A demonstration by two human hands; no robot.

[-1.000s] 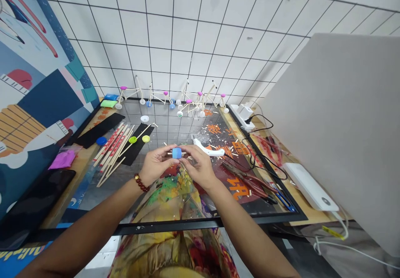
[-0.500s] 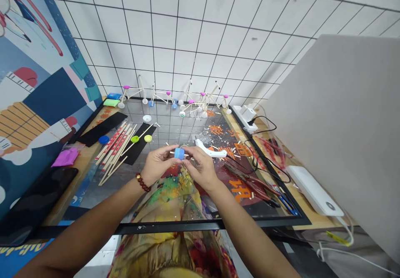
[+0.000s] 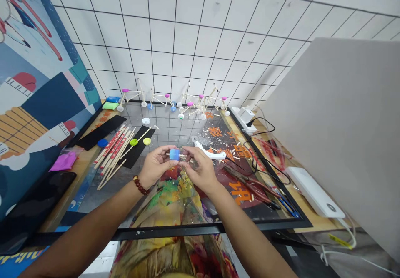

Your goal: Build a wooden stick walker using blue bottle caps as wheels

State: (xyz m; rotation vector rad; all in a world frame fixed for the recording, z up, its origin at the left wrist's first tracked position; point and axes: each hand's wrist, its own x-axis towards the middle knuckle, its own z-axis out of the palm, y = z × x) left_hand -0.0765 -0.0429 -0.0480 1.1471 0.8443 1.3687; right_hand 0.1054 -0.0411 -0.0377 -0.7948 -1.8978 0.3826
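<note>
Clock positions are taken from the blue cylindrical piece (image 3: 174, 155), held above the counter (image 3: 103, 201), with 12 o'clock toward the wall. The left hand (image 3: 158, 164) grasps the piece between thumb and fingers; a thin stick (image 3: 181, 156) projects from it. The right hand (image 3: 200, 170) has its thumb and fingers curled about the stick's 3 o'clock end; whether they grip it cannot be told. A white glue gun (image 3: 210, 151) lies near at 3 o'clock, the pliers (image 3: 250, 185) farther out between 3 and 4, the bundled sticks (image 3: 115, 148) at 9, and a white cap (image 3: 146, 121) at 11.
</note>
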